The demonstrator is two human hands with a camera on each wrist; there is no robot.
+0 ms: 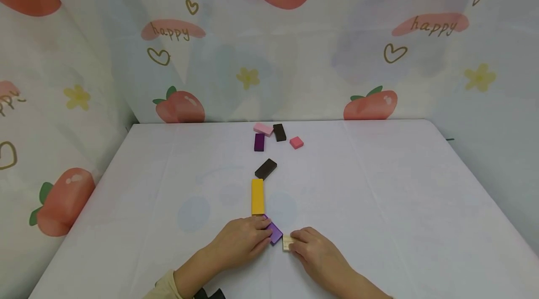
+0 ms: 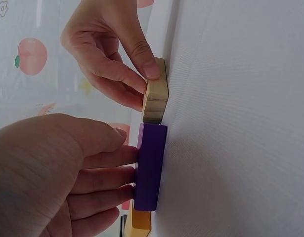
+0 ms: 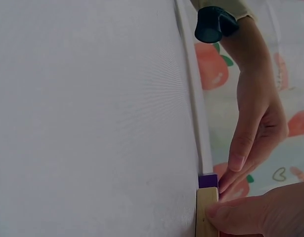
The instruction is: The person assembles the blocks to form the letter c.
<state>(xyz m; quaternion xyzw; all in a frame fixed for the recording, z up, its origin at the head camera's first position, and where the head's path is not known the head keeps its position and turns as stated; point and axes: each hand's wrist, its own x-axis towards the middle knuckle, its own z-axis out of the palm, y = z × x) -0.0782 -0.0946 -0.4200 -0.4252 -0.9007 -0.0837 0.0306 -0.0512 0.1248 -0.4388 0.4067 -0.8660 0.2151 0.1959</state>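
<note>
Partly finger-covered: one purple block [image 1: 275, 234], one wooden block [image 1: 286, 243].
Left hand [image 1: 240, 242], fingers extended, touches purple; right hand [image 1: 316, 253] pinches wood at purple's four o'clock. One yellow block [image 1: 258, 197] sits at eleven, two black blocks [image 1: 266, 168] toward twelve.

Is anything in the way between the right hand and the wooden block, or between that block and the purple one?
Nothing visible. The right hand pinches the wooden block directly, and the purple block sits right beside it, with nothing showing between them.
</note>
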